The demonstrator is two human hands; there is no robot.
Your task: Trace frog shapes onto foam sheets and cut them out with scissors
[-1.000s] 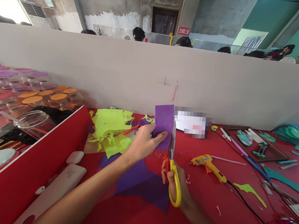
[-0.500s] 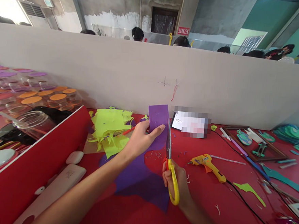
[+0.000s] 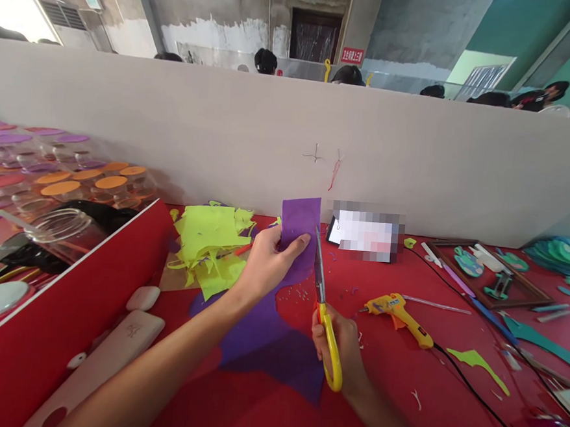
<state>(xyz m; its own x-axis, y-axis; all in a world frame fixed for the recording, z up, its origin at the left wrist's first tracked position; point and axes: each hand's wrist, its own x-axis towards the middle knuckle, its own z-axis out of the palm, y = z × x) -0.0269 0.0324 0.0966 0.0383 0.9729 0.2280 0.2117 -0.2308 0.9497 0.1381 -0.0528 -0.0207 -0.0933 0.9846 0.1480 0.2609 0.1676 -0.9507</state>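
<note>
Both of my hands are busy above the red table (image 3: 400,378): my left hand (image 3: 266,267) pinches a purple foam sheet (image 3: 299,231) upright, its long axis running up and away from me. My right hand (image 3: 339,347) is closed around the yellow-handled scissors (image 3: 324,314), whose blades point upward along the sheet's right edge, seemingly slightly parted. A yellow glue gun (image 3: 397,316) lies nearby to the right.

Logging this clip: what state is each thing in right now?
left hand: pinching the purple sheet
purple sheet: held upright, partly cut
right hand: gripping the scissors
scissors: blades at the sheet's right edge
glue gun: lying on the table, corded
yellow scraps: piled loose
</note>
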